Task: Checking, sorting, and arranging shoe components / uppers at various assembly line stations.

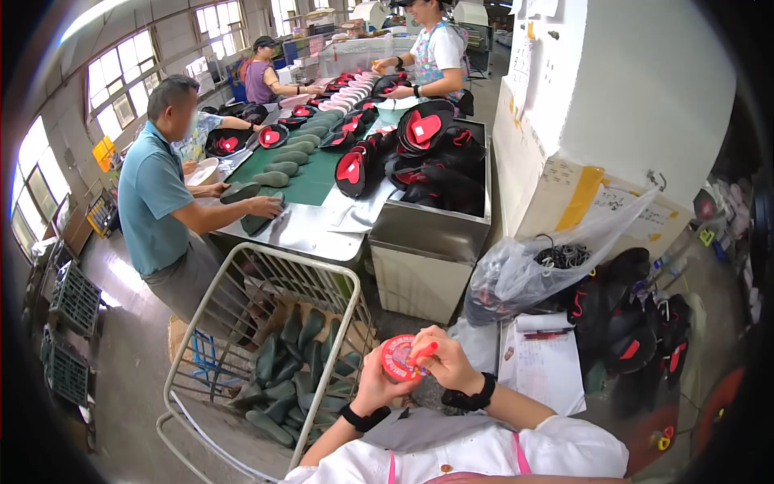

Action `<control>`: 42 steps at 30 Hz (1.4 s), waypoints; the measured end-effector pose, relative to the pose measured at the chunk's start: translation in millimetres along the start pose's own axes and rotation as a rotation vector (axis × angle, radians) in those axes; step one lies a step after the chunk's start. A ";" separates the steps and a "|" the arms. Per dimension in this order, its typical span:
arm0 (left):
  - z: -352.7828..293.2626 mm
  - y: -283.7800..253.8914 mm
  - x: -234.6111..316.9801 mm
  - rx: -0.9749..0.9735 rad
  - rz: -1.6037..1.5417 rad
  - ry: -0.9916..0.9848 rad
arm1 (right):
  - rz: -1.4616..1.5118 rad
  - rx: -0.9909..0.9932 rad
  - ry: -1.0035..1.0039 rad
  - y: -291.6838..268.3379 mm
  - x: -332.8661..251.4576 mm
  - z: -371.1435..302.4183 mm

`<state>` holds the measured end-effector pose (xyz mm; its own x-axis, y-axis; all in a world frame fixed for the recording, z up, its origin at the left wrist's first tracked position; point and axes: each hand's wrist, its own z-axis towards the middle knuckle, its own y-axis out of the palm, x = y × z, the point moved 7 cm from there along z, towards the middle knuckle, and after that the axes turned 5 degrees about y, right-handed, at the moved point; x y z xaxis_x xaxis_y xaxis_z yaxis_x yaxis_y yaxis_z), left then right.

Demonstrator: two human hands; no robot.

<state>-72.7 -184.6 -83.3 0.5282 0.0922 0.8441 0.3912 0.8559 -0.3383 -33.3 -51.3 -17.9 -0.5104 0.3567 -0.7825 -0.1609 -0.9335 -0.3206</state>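
Note:
In front of my chest, my left hand point(377, 382) is wrapped round a cup point(397, 356) with a round, red printed top. My right hand point(453, 365) is closed on a short red tube point(426, 350) that looks like a straw, held against the cup's top. Whether the tube has gone through the top, I cannot tell. The cup's side is mostly hidden by my fingers and the viewing angle. Both wrists wear black bands.
A wire cart point(347, 278) of green shoe lasts point(282, 387) stands left of my hands. Ahead is a metal bin point(435, 230) of black-and-red shoe parts beside a conveyor table point(310, 187). Papers point(542, 371) lie to the right. Several people work nearby; one person point(153, 189) handles lasts.

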 end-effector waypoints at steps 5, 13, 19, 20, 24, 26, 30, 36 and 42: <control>6.0 -11.5 9.8 -0.029 0.266 0.082 | 0.019 -0.106 0.082 7.0 21.4 18.2; 24.1 -32.7 -21.1 0.082 0.016 0.045 | -0.016 -0.090 -0.049 18.9 2.1 41.1; 29.7 -28.2 -14.3 0.070 -0.059 0.005 | -0.131 -0.124 -0.127 8.4 2.0 63.4; 27.0 -25.1 -21.6 0.081 -0.158 -0.052 | -0.212 -0.108 -0.205 10.9 -7.8 63.6; 26.1 -23.8 -30.6 0.126 -0.306 -0.079 | -0.048 -0.125 -0.190 14.1 -10.9 60.1; 33.3 -21.9 -27.5 0.120 -0.298 -0.059 | 0.098 -0.158 -0.072 5.6 3.8 60.3; 40.4 -6.8 -17.0 -0.048 -0.029 0.047 | 0.160 -0.245 0.108 -5.6 28.4 59.7; 51.4 0.1 -24.5 0.011 -0.136 0.076 | -0.150 -0.219 -0.202 -5.5 1.5 51.5; 55.7 11.8 -3.1 -0.065 -0.075 0.112 | 0.179 -0.279 0.115 -26.2 29.3 45.5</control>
<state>-111.7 -146.5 -66.7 0.5746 -0.0312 0.8179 0.4792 0.8229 -0.3053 -82.5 -18.1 -8.1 -0.4087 0.2055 -0.8892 0.1680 -0.9407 -0.2946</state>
